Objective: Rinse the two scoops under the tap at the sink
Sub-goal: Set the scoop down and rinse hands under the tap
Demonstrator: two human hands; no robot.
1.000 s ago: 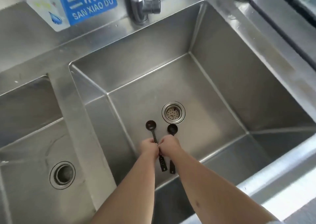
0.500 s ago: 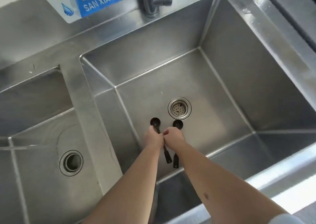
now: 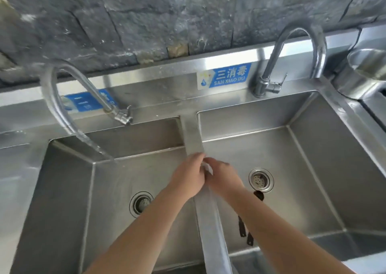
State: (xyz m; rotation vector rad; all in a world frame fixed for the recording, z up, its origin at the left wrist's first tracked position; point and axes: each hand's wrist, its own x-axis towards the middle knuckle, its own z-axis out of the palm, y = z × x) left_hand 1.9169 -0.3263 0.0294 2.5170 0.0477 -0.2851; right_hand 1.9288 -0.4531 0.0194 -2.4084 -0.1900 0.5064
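Two black scoops lie on the floor of the right sink basin (image 3: 313, 169), close to its drain (image 3: 261, 179). My right forearm covers most of them. One scoop's bowl (image 3: 259, 195) shows beside the drain, and both handle ends (image 3: 245, 234) stick out below the arm. My left hand (image 3: 188, 177) and right hand (image 3: 224, 179) are pressed together above the divider (image 3: 193, 135) between the basins, away from the scoops. A small white patch shows between the hands; I cannot tell what it is. The right tap (image 3: 271, 64) arches over the basin's back rim, and no water runs from it.
A second basin (image 3: 62, 190) with its own drain (image 3: 141, 203) lies to the left, under a bent tap (image 3: 52, 89). A steel pot (image 3: 363, 71) stands on the ledge at the far right. Blue labels are stuck on the backsplash, and a dark stone wall rises behind.
Both hands have let go of the scoops and come up together over the divider. The scoops now lie on the basin floor. My view has tilted up, so both taps and the wall show.
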